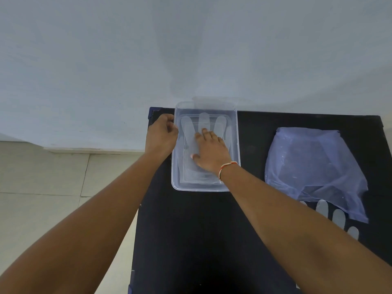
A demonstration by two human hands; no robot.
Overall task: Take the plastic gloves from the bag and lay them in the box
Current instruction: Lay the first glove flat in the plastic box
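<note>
A clear plastic box (pixel 235 132) stands at the far left of the black table. Inside it lies a flat clear plastic glove (pixel 204 120), fingers pointing away from me. My right hand (pixel 210 150) rests palm down on that glove, fingers spread, holding nothing. My left hand (pixel 162 134) grips the box's left rim. To the right lies a crumpled translucent bluish bag (pixel 314 164). Fingertips of more gloves (pixel 338 216) stick out from under the bag's near edge.
The black table (pixel 201 230) stands against a pale wall (pixel 191 49). Its left edge drops to a tiled floor (pixel 42 183). A strip of bare black surface separates the box from the bag.
</note>
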